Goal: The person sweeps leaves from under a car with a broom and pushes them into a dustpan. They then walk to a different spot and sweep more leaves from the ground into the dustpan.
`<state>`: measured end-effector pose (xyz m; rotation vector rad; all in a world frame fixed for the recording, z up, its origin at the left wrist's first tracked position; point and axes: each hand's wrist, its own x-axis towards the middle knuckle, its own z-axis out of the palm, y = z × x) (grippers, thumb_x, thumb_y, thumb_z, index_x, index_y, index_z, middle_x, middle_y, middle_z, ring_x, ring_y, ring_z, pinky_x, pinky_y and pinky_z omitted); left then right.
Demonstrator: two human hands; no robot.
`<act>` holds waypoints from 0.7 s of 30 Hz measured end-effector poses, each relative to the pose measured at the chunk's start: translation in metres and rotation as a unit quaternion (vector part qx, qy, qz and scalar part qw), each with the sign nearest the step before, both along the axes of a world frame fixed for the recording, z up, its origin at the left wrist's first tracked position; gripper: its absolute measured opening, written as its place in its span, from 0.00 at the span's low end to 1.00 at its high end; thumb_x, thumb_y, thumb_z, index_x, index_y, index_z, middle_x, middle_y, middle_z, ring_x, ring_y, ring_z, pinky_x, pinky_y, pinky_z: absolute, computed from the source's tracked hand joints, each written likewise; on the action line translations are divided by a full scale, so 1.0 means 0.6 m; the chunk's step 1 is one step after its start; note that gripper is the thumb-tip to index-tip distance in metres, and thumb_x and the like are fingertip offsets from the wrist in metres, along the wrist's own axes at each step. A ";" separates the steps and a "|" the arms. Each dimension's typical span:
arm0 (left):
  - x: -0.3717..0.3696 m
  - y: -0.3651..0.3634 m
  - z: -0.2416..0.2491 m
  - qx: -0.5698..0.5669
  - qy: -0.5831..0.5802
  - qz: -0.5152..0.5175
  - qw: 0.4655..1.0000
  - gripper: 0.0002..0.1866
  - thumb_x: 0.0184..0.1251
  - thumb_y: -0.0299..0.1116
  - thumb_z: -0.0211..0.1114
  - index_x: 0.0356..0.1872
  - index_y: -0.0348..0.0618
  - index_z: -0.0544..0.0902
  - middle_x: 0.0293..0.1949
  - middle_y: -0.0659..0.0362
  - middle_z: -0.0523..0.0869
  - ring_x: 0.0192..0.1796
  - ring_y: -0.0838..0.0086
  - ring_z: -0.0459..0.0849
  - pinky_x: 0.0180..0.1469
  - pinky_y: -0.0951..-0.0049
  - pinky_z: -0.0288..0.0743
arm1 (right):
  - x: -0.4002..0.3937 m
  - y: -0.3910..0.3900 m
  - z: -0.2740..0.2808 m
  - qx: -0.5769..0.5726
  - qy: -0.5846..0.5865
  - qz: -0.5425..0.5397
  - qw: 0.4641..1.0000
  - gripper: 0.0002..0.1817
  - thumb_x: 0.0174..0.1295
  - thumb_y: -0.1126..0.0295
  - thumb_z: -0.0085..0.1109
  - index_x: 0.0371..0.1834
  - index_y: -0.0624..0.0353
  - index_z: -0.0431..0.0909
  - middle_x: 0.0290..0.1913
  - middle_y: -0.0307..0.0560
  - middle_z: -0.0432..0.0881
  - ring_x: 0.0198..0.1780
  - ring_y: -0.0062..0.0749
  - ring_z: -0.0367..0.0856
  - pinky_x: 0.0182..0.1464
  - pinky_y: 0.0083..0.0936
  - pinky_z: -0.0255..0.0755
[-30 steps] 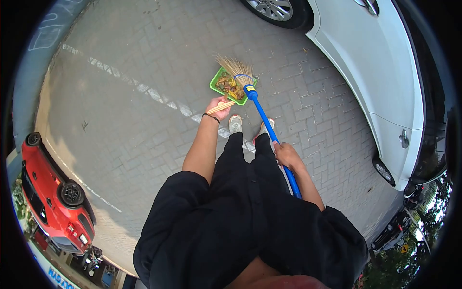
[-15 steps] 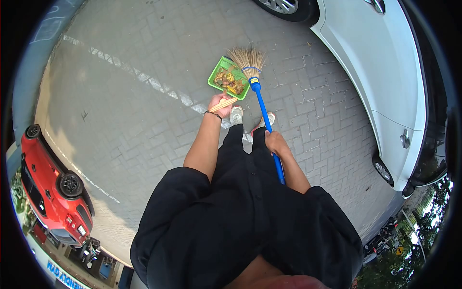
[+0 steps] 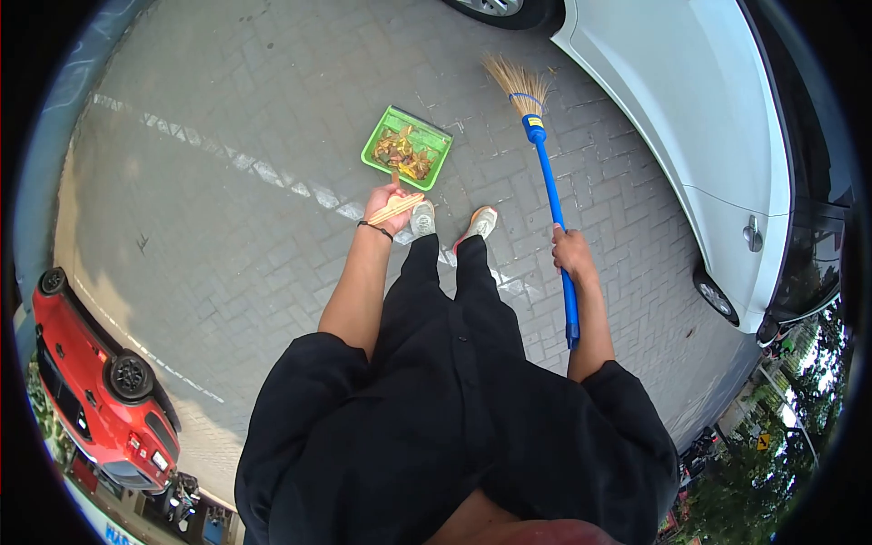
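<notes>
My left hand (image 3: 385,202) is closed around a pale wooden handle (image 3: 400,208), above the near edge of a green dustpan (image 3: 442,145). Dry brown and yellow leaves (image 3: 404,156) lie in the dustpan. On the right, my right hand (image 3: 570,252) grips the blue handle of a broom (image 3: 550,182). The broom's straw bristles (image 3: 516,84) point away from me, up and to the right of the dustpan, and do not touch it. Whether they touch the ground is unclear.
My shoes (image 3: 482,222) stand on grey paving (image 3: 272,109), just beyond a worn white line (image 3: 263,171). A white car (image 3: 672,118) is close on the right. A red car (image 3: 118,400) stands at the far left.
The broom and my right hand have moved right, away from the dustpan. In the view, the dustpan and my left hand have shifted slightly left.
</notes>
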<state>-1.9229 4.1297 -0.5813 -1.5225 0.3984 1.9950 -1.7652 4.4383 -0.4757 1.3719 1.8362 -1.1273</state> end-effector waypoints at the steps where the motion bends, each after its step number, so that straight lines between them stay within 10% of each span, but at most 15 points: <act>1: 0.006 0.002 -0.012 0.012 -0.009 -0.007 1.000 0.05 0.71 0.26 0.46 0.34 0.37 0.64 0.20 0.62 0.69 0.18 0.79 0.71 0.28 0.79 0.74 | -0.011 0.034 -0.038 0.033 -0.002 0.001 0.999 0.23 0.68 0.53 0.46 0.30 0.65 0.72 0.15 0.40 0.69 0.13 0.27 0.68 0.16 0.28 0.64; 9: -0.005 0.031 0.008 -0.002 0.015 -0.121 0.993 0.04 0.71 0.28 0.47 0.36 0.42 0.62 0.19 0.63 0.68 0.21 0.78 0.69 0.31 0.72 0.72 | -0.206 0.158 -0.244 0.136 -0.006 0.009 0.991 0.27 0.67 0.58 0.40 0.26 0.73 0.78 0.19 0.60 0.79 0.21 0.43 0.82 0.27 0.37 0.74; 12: -0.046 0.021 -0.044 0.006 -0.007 -0.117 0.993 0.04 0.71 0.28 0.47 0.36 0.42 0.62 0.19 0.63 0.68 0.20 0.78 0.69 0.31 0.72 0.72 | -0.244 0.149 -0.292 0.080 -0.079 0.178 0.978 0.26 0.67 0.59 0.40 0.27 0.74 0.78 0.20 0.61 0.79 0.21 0.44 0.82 0.27 0.38 0.74; 21: -0.084 -0.025 -0.128 0.000 -0.016 -0.073 0.997 0.04 0.70 0.26 0.48 0.35 0.42 0.63 0.18 0.64 0.67 0.19 0.80 0.67 0.30 0.77 0.72 | -0.099 0.058 -0.019 -0.022 -0.091 0.068 0.993 0.22 0.67 0.58 0.48 0.31 0.72 0.70 0.16 0.49 0.73 0.16 0.34 0.76 0.18 0.30 0.69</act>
